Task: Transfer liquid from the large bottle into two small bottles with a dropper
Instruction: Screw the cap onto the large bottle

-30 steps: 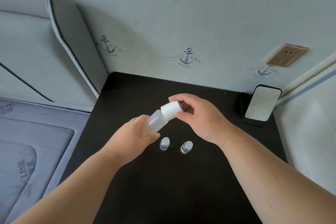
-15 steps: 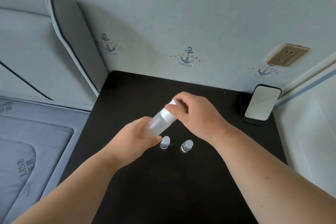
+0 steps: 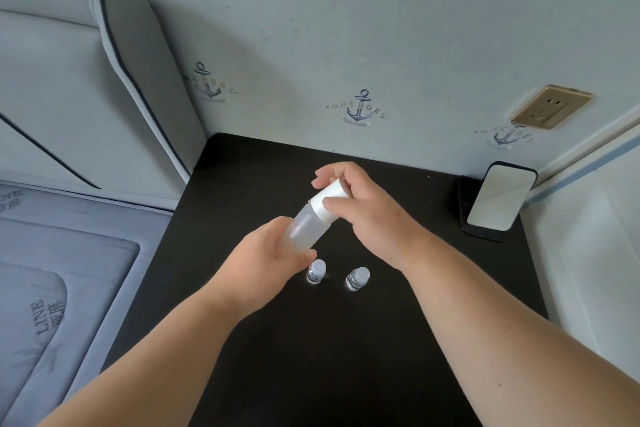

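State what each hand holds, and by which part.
Left hand grips the large bottle around its lower body; right hand pinches its white cap.

Taking the two small bottles (image 3: 336,277) as landmark: bare black table (image 3: 311,357) lies open on their near side and to their left. Directly above them the left hand (image 3: 273,253) holding the large bottle (image 3: 304,225) and the right hand (image 3: 363,208) block descent. Far right, a phone (image 3: 500,198) leans against the wall (image 3: 346,45).
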`<act>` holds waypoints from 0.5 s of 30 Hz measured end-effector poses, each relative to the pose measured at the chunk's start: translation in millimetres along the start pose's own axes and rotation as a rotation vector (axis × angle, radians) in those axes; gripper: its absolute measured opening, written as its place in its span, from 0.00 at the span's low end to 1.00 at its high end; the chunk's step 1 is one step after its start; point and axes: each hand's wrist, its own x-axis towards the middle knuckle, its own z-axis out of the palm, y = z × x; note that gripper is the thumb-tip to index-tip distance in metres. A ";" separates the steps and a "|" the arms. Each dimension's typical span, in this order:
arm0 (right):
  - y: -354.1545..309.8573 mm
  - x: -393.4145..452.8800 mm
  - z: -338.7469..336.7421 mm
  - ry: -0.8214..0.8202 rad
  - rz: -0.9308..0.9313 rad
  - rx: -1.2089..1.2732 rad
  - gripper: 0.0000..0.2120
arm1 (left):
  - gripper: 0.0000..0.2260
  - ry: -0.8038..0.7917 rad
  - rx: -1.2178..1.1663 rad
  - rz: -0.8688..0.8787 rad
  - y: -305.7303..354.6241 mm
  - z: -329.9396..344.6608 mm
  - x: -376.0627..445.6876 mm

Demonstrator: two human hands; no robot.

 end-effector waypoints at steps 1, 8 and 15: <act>0.8 -0.4 -2.8 -0.014 0.002 -0.079 0.13 | 0.11 0.005 0.014 -0.001 -0.2 -0.9 0.8; -7.0 2.6 -0.7 0.135 -0.110 -0.534 0.12 | 0.13 -0.037 -0.029 0.035 2.1 -1.8 -0.2; -7.8 3.3 15.4 0.425 -0.145 -0.451 0.11 | 0.09 0.033 0.088 0.106 10.8 3.9 -2.6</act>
